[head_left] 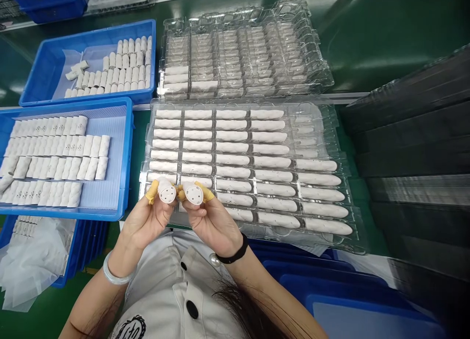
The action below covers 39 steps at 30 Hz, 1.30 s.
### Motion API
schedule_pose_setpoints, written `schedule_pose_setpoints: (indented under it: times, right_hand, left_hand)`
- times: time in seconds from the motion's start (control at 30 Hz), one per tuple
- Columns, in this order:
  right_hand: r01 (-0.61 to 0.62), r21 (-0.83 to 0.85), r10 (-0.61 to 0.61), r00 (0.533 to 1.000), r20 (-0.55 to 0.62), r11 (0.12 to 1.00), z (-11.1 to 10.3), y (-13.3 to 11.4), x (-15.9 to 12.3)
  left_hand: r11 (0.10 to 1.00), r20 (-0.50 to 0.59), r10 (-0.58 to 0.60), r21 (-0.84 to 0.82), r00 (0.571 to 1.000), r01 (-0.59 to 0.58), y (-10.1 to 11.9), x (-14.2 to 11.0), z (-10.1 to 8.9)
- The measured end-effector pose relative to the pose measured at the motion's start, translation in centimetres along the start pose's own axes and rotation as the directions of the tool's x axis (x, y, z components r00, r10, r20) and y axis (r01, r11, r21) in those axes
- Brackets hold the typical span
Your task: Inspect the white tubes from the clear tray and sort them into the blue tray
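Observation:
My left hand (145, 221) is closed round a white cylindrical piece (168, 194), whose round end with small holes faces me. A similar white cylindrical piece (194, 194) is gripped in my right hand (216, 224), its holed end also turned toward me. Yellow finger covers (152, 192) show on both hands. The two pieces are side by side, slightly apart, above the front left of a clear plastic tray (312, 111). Rows of long white pieces (270, 149) lie in that tray's slots; part of its near left corner is hidden by my hands.
Another clear tray (316, 60) lies behind, with a few white pieces at its left. Two blue bins, one nearer (128, 157) and one farther (152, 55), hold short white cylinders. Dark stacked trays (414, 128) stand at right. Blue bins (367, 304) sit below the table edge.

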State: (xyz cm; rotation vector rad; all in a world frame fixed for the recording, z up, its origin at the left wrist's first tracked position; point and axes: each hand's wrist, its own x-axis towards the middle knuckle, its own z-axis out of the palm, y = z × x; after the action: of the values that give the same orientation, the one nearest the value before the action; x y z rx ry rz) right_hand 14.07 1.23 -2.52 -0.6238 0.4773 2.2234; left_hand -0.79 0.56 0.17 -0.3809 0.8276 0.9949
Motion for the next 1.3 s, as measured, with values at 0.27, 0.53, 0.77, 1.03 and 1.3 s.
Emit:
schedule_pose_setpoints:
  times: [0.27,0.53,0.77,1.03,1.3]
  right_hand:
    - [0.000,0.016,0.001,0.999,-0.036,1.000,0.2,0.1,0.0]
    - [0.008,-0.011,-0.007,0.999,0.035,1.000,-0.6,0.0,0.0]
    - [0.056,-0.034,-0.056,0.998,-0.005,0.998,-0.3,0.1,-0.1]
    - [0.094,-0.122,-0.092,0.996,0.022,0.988,-0.1,0.3,-0.2]
    - [0.231,-0.364,-0.227,0.972,0.055,0.902,0.4,0.4,-1.3]
  left_hand:
    - [0.998,0.034,-0.031,-0.051,0.999,0.032,0.0,-0.2,0.2]
    - [0.995,0.024,-0.053,-0.084,0.998,0.055,-0.1,-0.4,0.4]
    - [0.992,0.025,-0.066,-0.106,0.997,0.069,-0.1,-0.4,0.5]
    - [0.997,0.011,-0.048,-0.055,0.999,0.048,-0.1,-0.2,0.1]
    - [0.960,0.087,0.095,0.255,0.992,-0.114,-0.1,-0.1,-0.2]
